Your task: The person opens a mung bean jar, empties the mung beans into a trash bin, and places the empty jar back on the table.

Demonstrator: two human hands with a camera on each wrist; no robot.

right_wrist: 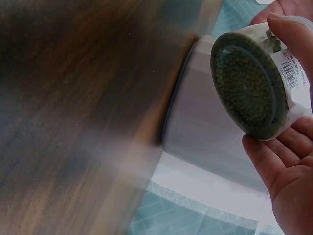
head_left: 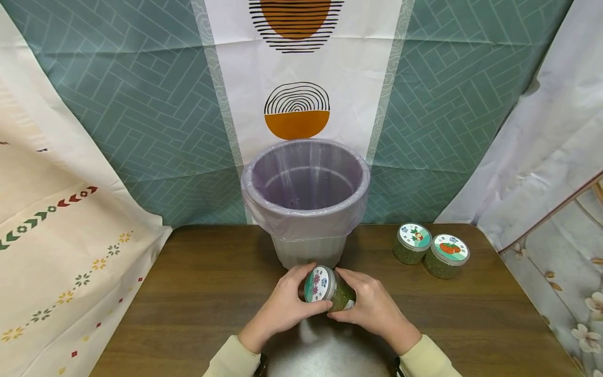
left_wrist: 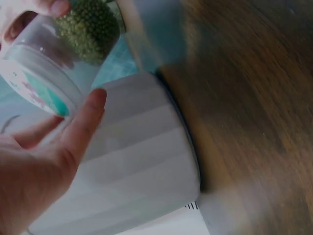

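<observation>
A clear round jar (head_left: 343, 296) of small green grains is tilted on its side between both hands, above the tabletop in front of the bin. Its lid, with pink flowers on a white and green label, faces left. My left hand (head_left: 285, 302) grips the lid end, thumb below and fingers above. Around the body, my right hand (head_left: 372, 303) holds the jar near its base. In the left wrist view the grains (left_wrist: 90, 32) lie toward the base, leaving a clear gap under the lid. A barcode sticker (right_wrist: 288, 73) shows on the jar's side in the right wrist view.
A pale bin (head_left: 308, 251) with a translucent purple liner stands behind the hands, against the patterned cloth. Two similar lidded jars, one with a green and red picture (head_left: 411, 246), one with a red-orange picture (head_left: 445, 256), stand at the right on the brown wooden table (head_left: 198, 298).
</observation>
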